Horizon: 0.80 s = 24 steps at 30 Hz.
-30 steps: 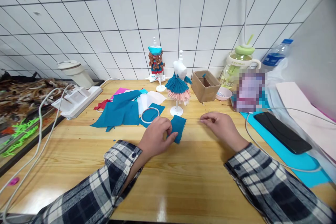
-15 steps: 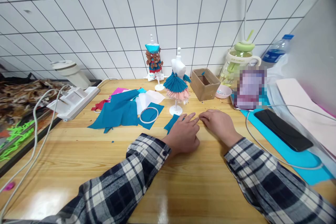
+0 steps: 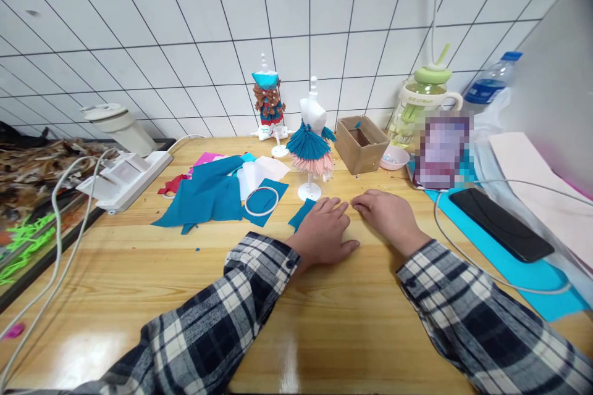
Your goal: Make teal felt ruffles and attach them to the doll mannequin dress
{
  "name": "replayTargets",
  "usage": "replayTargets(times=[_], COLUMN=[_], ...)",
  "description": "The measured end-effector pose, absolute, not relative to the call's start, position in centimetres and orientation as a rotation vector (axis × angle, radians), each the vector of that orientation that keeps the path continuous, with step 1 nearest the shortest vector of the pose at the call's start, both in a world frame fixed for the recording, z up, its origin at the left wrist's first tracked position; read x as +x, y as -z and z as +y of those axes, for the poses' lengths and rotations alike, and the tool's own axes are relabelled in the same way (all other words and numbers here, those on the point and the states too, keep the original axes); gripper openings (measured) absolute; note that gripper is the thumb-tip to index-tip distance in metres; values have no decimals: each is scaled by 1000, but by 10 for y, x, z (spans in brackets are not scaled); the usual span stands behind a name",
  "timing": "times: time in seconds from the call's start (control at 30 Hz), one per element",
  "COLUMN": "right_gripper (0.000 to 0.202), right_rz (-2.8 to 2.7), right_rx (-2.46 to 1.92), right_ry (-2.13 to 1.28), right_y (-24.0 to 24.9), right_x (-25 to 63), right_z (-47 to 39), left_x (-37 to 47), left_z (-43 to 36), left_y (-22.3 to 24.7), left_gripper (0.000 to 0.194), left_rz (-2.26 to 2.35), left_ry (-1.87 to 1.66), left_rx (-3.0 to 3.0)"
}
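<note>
My left hand (image 3: 323, 231) lies flat on the table with its fingers stretched forward and its thumb out to the right. Partly under its edge is a small teal paper piece (image 3: 300, 216). To its right, my right hand (image 3: 386, 216) rests on the tabletop, thumb and fingers pinched together; whatever may be between them is too small to make out. Just beyond my hands stands a small white dress form (image 3: 311, 148) with a pleated teal and pink skirt. A white ring (image 3: 262, 202) lies on a teal square (image 3: 278, 188) to the left.
Large teal sheets (image 3: 204, 194) and white paper (image 3: 262, 173) lie left. Behind are another dressed form (image 3: 267, 102), a cardboard box (image 3: 361, 148) and a pink dish (image 3: 395, 158). At right sit a black phone (image 3: 500, 222), cables and a jug (image 3: 424, 105). A power strip (image 3: 125, 179) is far left.
My left thumb has spread out to the right, and the left fingers have drawn slightly away from the right hand. The right hand has hardly moved. The view has shifted slightly.
</note>
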State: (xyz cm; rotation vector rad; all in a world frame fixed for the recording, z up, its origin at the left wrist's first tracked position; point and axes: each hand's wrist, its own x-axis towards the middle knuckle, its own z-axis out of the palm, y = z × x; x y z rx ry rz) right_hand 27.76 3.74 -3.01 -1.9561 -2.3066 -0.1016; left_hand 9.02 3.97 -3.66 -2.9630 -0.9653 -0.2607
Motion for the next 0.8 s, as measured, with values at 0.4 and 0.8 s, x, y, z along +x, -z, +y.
replayTargets(times=[0.4, 0.8], right_gripper=[27, 28], right_rz=[-2312, -2145], right_rx=[-1939, -1938], right_ry=[99, 76], right_y=[28, 22], right_x=[292, 300], right_z=[31, 30], left_x=[88, 85], left_z=[40, 39], left_y=[30, 34], left_gripper=[47, 41], left_rz=[-1058, -1076], left_ry=[301, 326], left_rx=[-2999, -3047])
